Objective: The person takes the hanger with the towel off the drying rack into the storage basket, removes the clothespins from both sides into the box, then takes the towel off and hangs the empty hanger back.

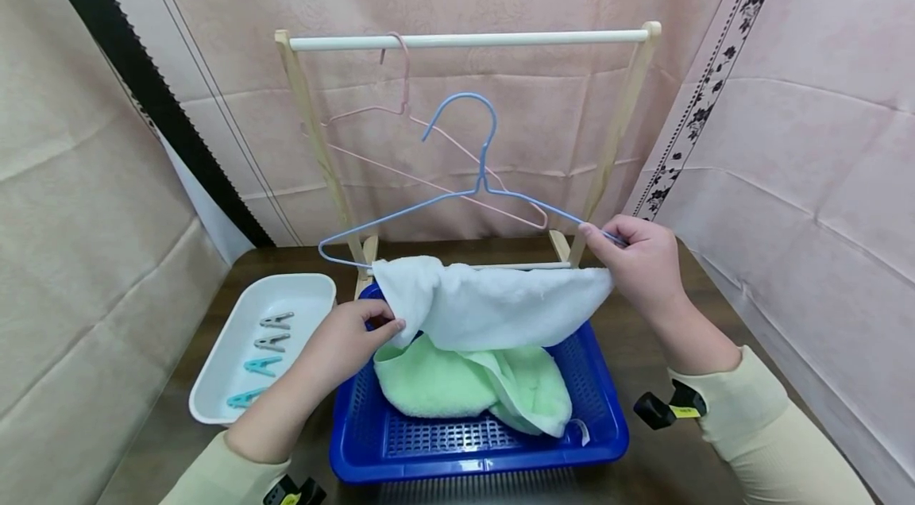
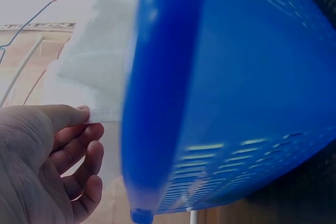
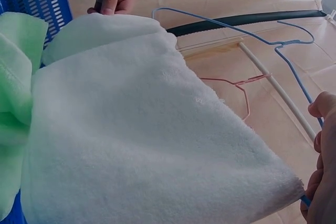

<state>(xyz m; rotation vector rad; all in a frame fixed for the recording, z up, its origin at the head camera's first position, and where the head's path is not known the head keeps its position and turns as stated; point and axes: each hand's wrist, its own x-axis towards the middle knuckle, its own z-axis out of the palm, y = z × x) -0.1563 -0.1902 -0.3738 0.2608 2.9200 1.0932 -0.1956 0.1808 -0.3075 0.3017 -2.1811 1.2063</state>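
A white towel hangs folded over the lower bar of a blue hanger, above a blue basket. My right hand grips the hanger's right end, thumb on top of the wire. With thumb and forefinger, my left hand pinches the towel's left edge; the left wrist view shows the thumb on that edge and the other fingers loosely bent. In the basket, below the white towel, lies a light green towel.
A wooden rack with a white top rail stands behind, and a pink hanger hooks over the rail. Left of the basket, a white tray holds several clothespins, grey and teal. Cloth walls close in the back and sides.
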